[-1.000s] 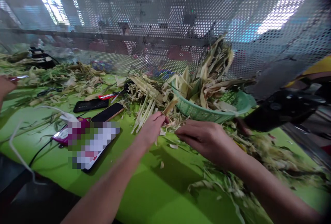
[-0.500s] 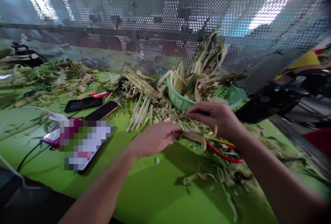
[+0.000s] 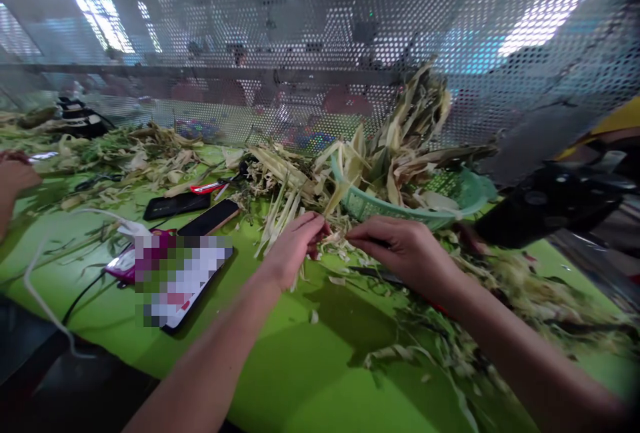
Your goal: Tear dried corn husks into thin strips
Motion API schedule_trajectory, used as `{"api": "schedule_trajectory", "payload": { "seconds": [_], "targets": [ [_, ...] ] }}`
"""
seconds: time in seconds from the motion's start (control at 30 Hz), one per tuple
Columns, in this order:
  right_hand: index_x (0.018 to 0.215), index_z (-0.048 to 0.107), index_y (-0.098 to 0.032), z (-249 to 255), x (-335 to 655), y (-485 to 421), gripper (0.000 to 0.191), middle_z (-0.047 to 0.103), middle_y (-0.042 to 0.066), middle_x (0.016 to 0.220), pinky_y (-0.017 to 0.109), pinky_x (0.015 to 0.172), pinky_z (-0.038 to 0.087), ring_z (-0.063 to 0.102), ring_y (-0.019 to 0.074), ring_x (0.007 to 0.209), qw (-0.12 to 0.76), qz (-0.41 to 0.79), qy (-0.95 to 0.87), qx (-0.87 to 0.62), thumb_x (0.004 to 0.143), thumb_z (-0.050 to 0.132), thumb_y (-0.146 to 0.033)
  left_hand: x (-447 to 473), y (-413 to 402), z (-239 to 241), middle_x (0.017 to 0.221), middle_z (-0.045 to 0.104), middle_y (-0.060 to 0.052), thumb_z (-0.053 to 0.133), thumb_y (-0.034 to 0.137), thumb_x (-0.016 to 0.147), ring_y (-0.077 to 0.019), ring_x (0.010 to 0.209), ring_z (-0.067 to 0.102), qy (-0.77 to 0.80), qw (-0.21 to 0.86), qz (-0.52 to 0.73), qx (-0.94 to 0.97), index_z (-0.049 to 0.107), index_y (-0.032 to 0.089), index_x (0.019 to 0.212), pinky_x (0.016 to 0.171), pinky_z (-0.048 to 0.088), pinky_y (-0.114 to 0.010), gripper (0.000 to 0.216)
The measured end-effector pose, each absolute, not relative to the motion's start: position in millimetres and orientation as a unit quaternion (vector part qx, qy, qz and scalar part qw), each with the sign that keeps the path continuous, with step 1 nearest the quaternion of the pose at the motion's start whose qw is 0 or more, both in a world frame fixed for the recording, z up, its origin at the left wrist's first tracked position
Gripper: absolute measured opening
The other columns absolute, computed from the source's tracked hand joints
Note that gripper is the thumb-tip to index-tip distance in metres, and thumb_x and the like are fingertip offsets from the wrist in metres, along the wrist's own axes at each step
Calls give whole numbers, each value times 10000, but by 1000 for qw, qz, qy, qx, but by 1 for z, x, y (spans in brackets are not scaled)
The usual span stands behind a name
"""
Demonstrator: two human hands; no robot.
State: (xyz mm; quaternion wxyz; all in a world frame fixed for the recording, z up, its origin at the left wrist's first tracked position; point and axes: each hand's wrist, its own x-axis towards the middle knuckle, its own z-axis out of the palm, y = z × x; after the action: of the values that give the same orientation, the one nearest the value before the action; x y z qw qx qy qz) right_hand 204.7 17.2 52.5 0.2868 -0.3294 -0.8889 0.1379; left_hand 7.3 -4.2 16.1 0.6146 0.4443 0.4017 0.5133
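My left hand point(image 3: 295, 246) is pinched closed on a pale stalk piece point(image 3: 330, 238) above the green table point(image 3: 310, 366). Close to its right, my right hand point(image 3: 400, 250) is also pinched on the same bit of plant, and a dark tool lies under it; whether the hand holds that tool is hidden. A heap of pale split stalks point(image 3: 280, 193) lies just beyond my hands. Behind them stands a green basket point(image 3: 465, 196) stuffed with husks point(image 3: 405, 140).
Two dark phones point(image 3: 193, 210), a blurred device point(image 3: 177, 276) and a white cable point(image 3: 45, 260) lie at the left. Red-handled scissors point(image 3: 213, 186) rest near the stalks. Another person's hand point(image 3: 15, 173) is at the far left. A perforated metal screen point(image 3: 320, 40) closes the back. Scraps cover the right side.
Both hands have risen slightly and moved left, back to the stalk heap. The red-and-yellow handled tool seen under my right hand half a second ago is now hidden.
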Motion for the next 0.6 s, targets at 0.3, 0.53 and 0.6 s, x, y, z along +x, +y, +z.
{"api": "schedule_trajectory", "payload": {
  "seconds": [0.3, 0.53, 0.6],
  "targets": [
    [864, 718, -190, 54, 192, -8, 213, 723, 56, 762, 252, 645, 480, 661, 165, 698, 282, -21, -922, -264, 913, 511, -182, 8, -6, 18, 789, 611, -18, 378, 378, 934, -156, 719, 528, 560, 341, 381, 651, 570, 193, 801, 642, 368, -270, 298],
    [883, 723, -200, 65, 195, -10, 218, 720, 54, 787, 238, 653, 470, 653, 154, 693, 267, -16, -924, -274, 923, 509, -201, 13, -9, 20, 855, 670, -60, 289, 295, 966, -185, 709, 582, 580, 147, 246, 763, 608, 196, 994, 659, 396, -296, 336],
    [899, 725, -207, 71, 201, -5, 202, 724, 53, 823, 243, 669, 466, 656, 160, 720, 256, 3, -921, -294, 919, 525, -221, 15, -13, 19, 889, 672, -59, 310, 294, 966, -189, 750, 591, 533, 147, 236, 799, 624, 205, 996, 685, 405, -298, 327]
  ]
}}
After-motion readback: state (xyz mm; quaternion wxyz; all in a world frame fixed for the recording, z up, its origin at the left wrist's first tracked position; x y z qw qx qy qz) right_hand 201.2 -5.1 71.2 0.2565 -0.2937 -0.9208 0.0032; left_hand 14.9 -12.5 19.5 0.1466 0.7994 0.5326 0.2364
